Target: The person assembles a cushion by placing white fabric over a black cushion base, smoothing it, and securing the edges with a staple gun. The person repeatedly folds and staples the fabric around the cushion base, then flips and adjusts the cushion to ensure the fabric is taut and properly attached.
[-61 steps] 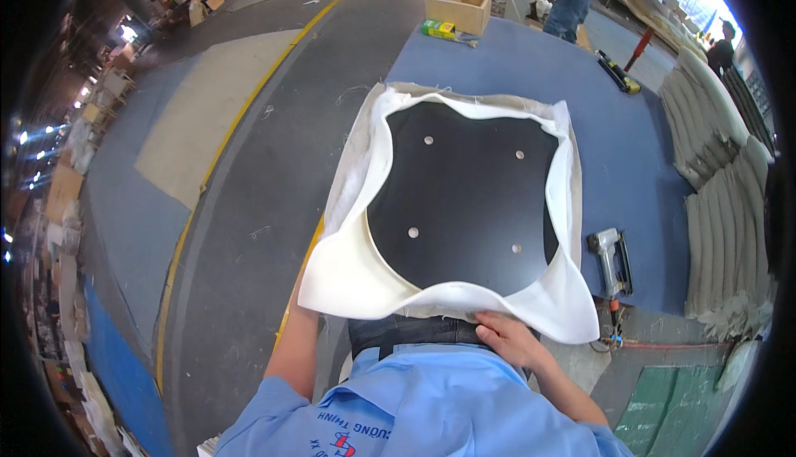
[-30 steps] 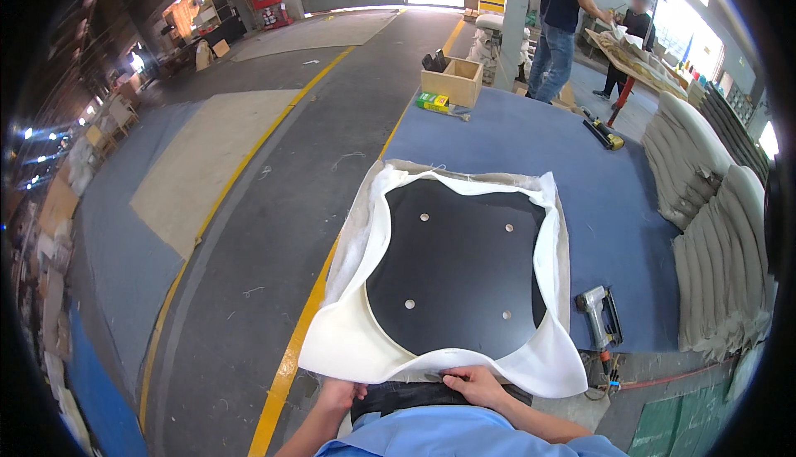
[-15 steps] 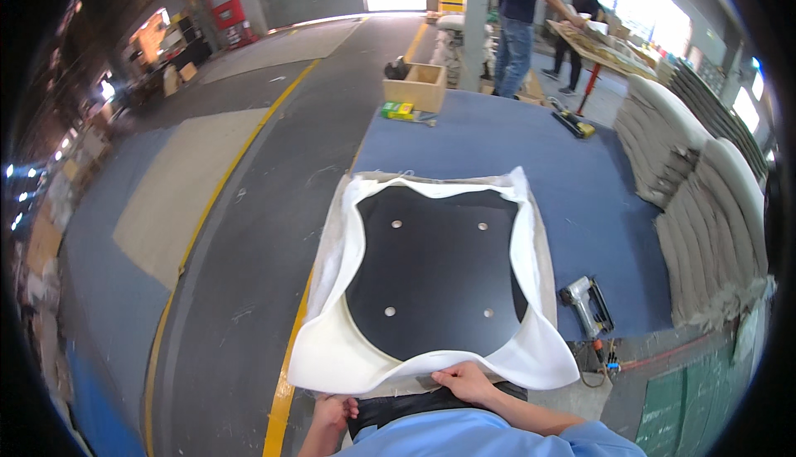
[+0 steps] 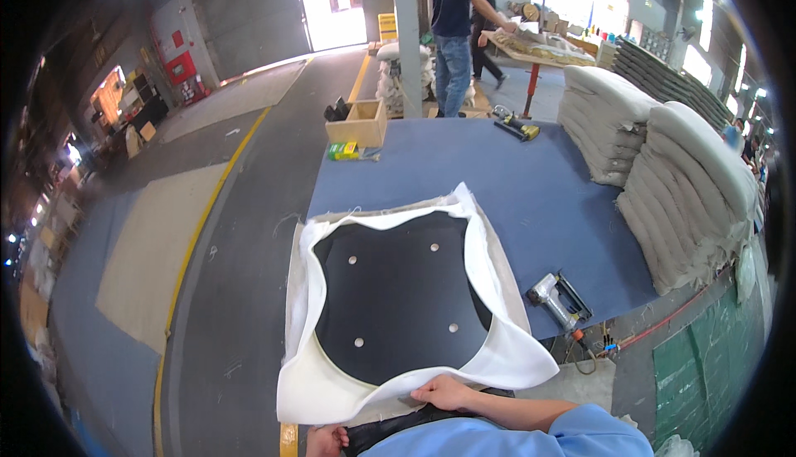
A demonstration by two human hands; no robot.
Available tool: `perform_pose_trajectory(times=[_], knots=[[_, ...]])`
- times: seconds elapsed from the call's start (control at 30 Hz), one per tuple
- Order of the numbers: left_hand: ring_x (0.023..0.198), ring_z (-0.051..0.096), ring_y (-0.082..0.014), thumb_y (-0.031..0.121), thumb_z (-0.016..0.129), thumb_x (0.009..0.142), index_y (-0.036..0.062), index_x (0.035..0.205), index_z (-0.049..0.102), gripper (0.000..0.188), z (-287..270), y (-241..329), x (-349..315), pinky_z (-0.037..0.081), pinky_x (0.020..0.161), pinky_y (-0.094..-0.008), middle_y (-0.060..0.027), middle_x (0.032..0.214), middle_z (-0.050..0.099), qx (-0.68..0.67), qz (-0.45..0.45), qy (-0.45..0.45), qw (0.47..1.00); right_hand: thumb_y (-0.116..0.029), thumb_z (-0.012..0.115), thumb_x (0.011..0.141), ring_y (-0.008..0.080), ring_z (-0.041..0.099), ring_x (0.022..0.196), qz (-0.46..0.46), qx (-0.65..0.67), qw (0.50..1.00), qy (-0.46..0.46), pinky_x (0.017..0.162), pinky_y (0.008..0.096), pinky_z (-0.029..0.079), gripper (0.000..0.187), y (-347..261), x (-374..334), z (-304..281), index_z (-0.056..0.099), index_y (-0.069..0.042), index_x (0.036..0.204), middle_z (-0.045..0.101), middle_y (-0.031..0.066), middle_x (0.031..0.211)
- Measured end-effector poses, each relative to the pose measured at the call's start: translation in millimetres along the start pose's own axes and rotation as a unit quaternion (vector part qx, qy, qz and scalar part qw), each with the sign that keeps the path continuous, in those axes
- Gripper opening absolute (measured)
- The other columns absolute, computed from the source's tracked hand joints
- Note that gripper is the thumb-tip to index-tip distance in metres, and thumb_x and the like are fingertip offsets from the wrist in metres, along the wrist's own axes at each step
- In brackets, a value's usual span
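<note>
In front of me lies a black seat panel (image 4: pixel 404 291) with several round holes. White foam padding (image 4: pixel 319 391) curls up around its rim, over beige fabric (image 4: pixel 292 291) that shows along the sides. My right hand (image 4: pixel 444 392) pinches the near edge of the padding, thumb uppermost; the other fingertips are hidden. My left hand (image 4: pixel 327 439) is below the near left corner of the padding, fingers curled, partly cut off by the lower edge of the picture. Whatever it holds is not visible.
The blue worktable (image 4: pixel 398 163) carries a staple gun (image 4: pixel 561 299) with hose at right, another nail gun (image 4: pixel 516 124) farther back, a wooden box (image 4: pixel 358 124) and a green-yellow packet (image 4: pixel 343 151). Stacked grey cushions (image 4: pixel 684 192) line the right side. Two people stand beyond.
The view has turned rightward, so the scene sits farther left. My right hand still grips the padding's near edge; my left hand is lower in the picture. One background person has changed stance.
</note>
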State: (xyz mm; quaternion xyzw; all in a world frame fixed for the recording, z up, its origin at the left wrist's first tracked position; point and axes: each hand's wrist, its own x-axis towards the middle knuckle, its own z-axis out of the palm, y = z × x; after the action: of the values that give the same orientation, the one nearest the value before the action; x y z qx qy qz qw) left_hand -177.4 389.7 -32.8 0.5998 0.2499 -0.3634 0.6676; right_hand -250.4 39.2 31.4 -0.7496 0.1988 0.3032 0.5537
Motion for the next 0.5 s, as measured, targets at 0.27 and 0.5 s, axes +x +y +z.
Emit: perform_pose_trajectory(times=[0.27,0.5], knots=[[0.066,0.062,-0.0231,0.019,0.064,0.103,-0.0002,0.119,0.07,0.026,10.3,23.9,-1.5,0.053,0.058,-0.0377,-0.0105,0.087,0.067,-0.044,0.042,-0.003,0.998,-0.029,0.061,0.11,0.0213,0.07,0.118,-0.215,0.153,0.964,0.037,0.108,0.035,0.051,0.042,-29.1,-107.6,-115.7,0.067,-0.001,0.141,0.074,0.0097,0.134],[0.074,0.065,-0.0246,0.02,0.063,0.104,0.0007,0.122,0.069,0.027,25.8,45.1,1.4,0.055,0.064,-0.0395,-0.0109,0.093,0.069,-0.102,0.08,-0.015,0.992,-0.032,0.061,0.106,0.0175,0.069,0.09,0.119,-0.095,0.932,0.329,0.082,0.0336,0.056,0.036,110.1,-163.2,-153.4,0.078,-0.002,0.118,0.076,0.0061,0.096]])
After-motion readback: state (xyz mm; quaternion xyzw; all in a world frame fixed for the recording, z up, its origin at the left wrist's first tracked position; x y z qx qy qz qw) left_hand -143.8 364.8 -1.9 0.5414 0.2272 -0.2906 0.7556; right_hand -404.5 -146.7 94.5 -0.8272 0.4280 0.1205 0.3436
